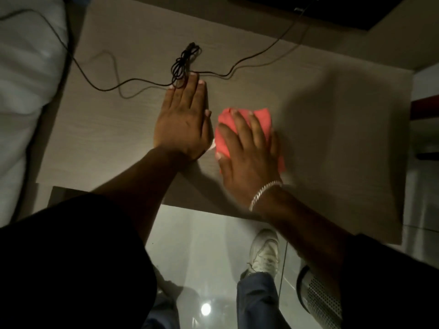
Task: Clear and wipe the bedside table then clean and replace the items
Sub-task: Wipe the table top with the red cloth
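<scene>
The bedside table [332, 129] is a pale wood-grain top seen from above. My right hand [249, 157] presses a folded pink-red cloth [225, 136] flat onto its middle, fingers spread over the cloth. My left hand [183, 119] lies flat on the table just left of the cloth, palm down, fingers together, holding nothing. Its fingertips touch a bundled black cable [183, 65] that lies at the back of the top.
Thin black cable leads [249, 58] trail across the back of the table to a dark object [344, 10] at the top right. White bedding [26, 91] borders the left side. Below the table's front edge is glossy floor with my shoe [264, 254]. A perforated metal thing [320, 298] stands at the lower right.
</scene>
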Motion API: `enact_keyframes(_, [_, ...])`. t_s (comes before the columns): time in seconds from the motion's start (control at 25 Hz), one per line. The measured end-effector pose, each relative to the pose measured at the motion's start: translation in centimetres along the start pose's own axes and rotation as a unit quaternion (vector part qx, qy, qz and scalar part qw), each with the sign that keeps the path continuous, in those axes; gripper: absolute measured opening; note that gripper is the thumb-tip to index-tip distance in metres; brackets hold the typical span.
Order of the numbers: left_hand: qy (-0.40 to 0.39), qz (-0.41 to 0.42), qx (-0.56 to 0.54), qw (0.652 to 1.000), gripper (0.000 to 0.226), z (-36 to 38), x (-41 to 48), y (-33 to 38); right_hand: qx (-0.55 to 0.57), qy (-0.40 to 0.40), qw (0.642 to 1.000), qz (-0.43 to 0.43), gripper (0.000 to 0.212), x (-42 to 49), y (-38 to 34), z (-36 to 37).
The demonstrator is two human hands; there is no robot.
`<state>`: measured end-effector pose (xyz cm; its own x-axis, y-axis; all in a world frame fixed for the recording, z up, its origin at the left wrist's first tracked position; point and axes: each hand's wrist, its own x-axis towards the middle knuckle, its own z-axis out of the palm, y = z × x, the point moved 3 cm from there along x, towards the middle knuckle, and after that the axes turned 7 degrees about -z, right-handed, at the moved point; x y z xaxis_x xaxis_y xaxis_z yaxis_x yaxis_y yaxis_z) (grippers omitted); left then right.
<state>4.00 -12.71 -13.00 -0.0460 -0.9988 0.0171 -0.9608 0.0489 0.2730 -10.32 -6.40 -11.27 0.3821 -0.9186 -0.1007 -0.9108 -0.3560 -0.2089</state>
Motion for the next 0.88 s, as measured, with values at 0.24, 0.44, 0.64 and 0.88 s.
enact_keyframes(0.24, [0.009,-0.006,0.030,0.999,0.071,-1.5,-1.6,-5.7,-0.010,-0.007,0.996,-0.089,0.054,-5.0,-4.4,1.5])
enact_keyframes(0.44, [-0.017,-0.049,0.057,0.997,0.079,-2.3,-1.5,-9.1,-0.025,0.032,0.999,-0.026,0.058,5.6,-2.0,0.5])
enact_keyframes(0.64, [-0.031,-0.060,0.062,0.996,0.079,-2.3,-1.4,-9.2,-0.030,0.040,0.999,0.016,0.060,16.2,0.3,-0.5])
enact_keyframes(0.88, [-0.039,-0.052,0.057,0.996,0.075,-2.3,-1.4,-8.8,-0.015,0.045,0.999,0.017,0.059,19.1,0.6,-1.0])
